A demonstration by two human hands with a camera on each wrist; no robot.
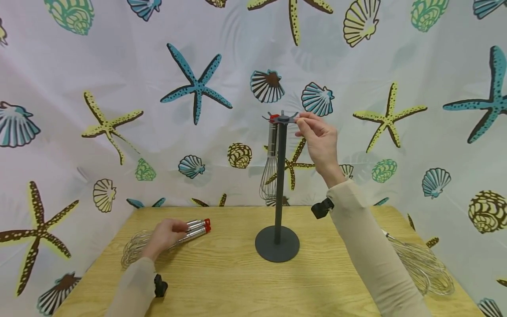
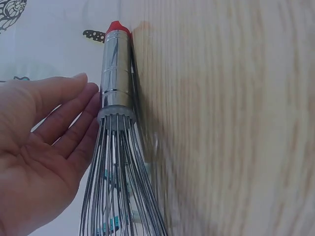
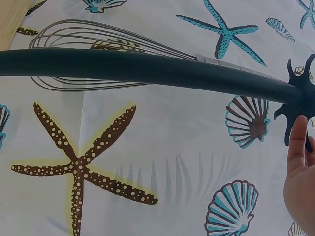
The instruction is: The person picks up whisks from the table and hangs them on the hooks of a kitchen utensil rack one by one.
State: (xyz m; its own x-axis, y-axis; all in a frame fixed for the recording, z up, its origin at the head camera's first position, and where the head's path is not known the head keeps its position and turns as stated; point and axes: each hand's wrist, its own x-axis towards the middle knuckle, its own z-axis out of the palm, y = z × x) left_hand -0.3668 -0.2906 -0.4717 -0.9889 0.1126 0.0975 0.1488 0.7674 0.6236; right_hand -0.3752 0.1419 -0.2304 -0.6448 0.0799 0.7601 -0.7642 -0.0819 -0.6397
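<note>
A dark stand (image 1: 280, 185) with a round base stands upright, a ring of hooks at its top. My right hand (image 1: 320, 138) pinches one of the hooks (image 3: 290, 129) on the right side between thumb and fingertips. From a hook on the left hangs a whisk (image 1: 272, 145), its red end up and its wires down, partly behind the post in the right wrist view. My left hand (image 1: 164, 237) is low at the left, over several whisks (image 1: 198, 232) lying on the table. Its fingers (image 2: 74, 130) are loosely bent beside a steel whisk handle (image 2: 117, 69), not wrapped round it.
More wire whisks (image 1: 425, 266) lie at the table's right side, partly hidden by my right forearm. The wooden table (image 1: 222, 281) ends at a white curtain (image 1: 222, 132) printed with starfish and shells, which surrounds it at the back and sides.
</note>
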